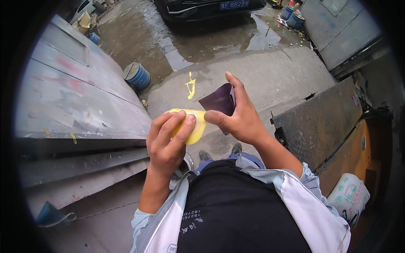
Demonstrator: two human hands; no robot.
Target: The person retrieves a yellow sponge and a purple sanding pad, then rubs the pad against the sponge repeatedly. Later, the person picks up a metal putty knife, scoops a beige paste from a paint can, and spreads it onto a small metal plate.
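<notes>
My left hand [166,137] grips a thin, flat yellow piece with rounded corners [195,134], its fingers lying over the top face, where a pale patch shows. My right hand [240,113] is curled around a dark purple sheet [219,100] that looks like sandpaper, bent over between thumb and fingers. The tip of my right thumb meets the right edge of the yellow piece. Both hands are held in front of my body, above the concrete floor. What the left thumb does under the yellow piece is hidden.
Yellow streaks [191,86] lie on the concrete [265,71] ahead. A blue can [137,76] stands beside the left metal door [80,92]. A dark car [202,10] is parked beyond. To the right are a dark metal panel [320,122] and a white bag [349,196].
</notes>
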